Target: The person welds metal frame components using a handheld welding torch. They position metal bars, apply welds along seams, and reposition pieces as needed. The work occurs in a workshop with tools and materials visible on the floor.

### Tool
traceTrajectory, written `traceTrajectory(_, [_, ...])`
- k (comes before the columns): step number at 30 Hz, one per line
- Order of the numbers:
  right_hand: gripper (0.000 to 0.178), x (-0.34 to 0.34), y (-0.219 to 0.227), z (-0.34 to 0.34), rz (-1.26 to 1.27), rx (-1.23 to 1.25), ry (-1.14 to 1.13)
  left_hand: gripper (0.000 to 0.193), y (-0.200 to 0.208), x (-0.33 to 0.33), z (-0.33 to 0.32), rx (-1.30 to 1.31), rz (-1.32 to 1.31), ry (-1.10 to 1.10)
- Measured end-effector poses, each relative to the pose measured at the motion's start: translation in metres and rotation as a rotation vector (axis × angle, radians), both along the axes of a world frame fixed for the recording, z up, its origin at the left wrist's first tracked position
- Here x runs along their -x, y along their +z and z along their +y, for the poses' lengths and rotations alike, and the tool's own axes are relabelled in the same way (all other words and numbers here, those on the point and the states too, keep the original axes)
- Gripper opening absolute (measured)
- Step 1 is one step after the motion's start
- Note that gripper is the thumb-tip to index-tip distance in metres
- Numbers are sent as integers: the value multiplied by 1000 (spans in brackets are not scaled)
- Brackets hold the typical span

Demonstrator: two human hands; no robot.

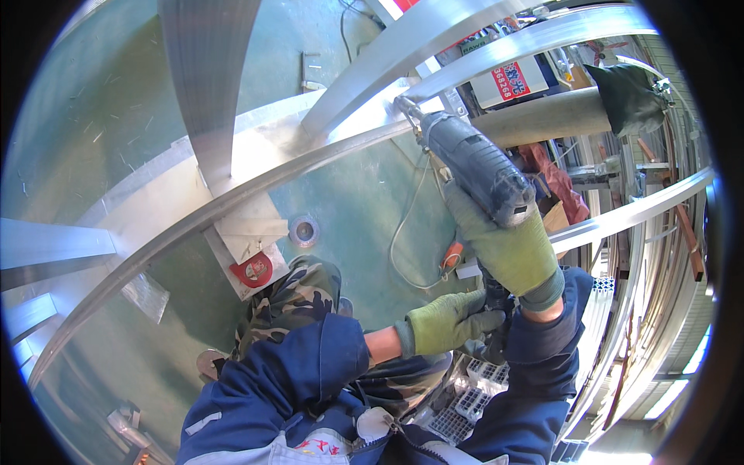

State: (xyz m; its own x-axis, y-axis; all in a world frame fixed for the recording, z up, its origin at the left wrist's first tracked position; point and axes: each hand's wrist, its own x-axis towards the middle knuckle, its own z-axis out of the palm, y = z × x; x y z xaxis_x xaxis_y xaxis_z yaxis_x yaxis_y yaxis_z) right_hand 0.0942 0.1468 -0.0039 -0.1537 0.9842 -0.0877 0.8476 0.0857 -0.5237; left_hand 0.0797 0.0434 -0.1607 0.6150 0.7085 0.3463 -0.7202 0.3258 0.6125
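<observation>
My right hand [508, 252], in a yellow-green work glove, is wrapped round a dark grey power drill [477, 159]. Its narrow metal nose points up and left, at the edge of a curved aluminium strip [325, 155]; whether it touches cannot be told. Lower down, my left hand [449, 322], in a matching glove with darkened fingertips, is closed round a black part below the right hand, apparently the drill's lower end. The right forearm partly hides that part.
Broad aluminium bars [209, 77] rise from the frame around me. A tape roll [304, 231] and red disc [254, 270] lie near my knee. A thin cable [397, 256] and orange-handled object [452, 254] are on the green floor. Long metal profiles [659, 310] lie to the right.
</observation>
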Motion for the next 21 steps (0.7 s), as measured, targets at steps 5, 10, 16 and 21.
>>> traceTrajectory(5, [36,-1,-2,0,-66,-43,32,40,1,3,2,1,-2,-46])
traceTrajectory(10, [35,-1,-2,-1,-49,-61,50,40,-2,-1,0,8,11,-26])
traceTrajectory(16, [35,-2,1,-9,-143,-82,76,38,1,-1,-3,50,-46,-79])
traceTrajectory(21, [34,-2,-2,-10,-29,-18,-18,39,-1,-2,-1,-76,19,29])
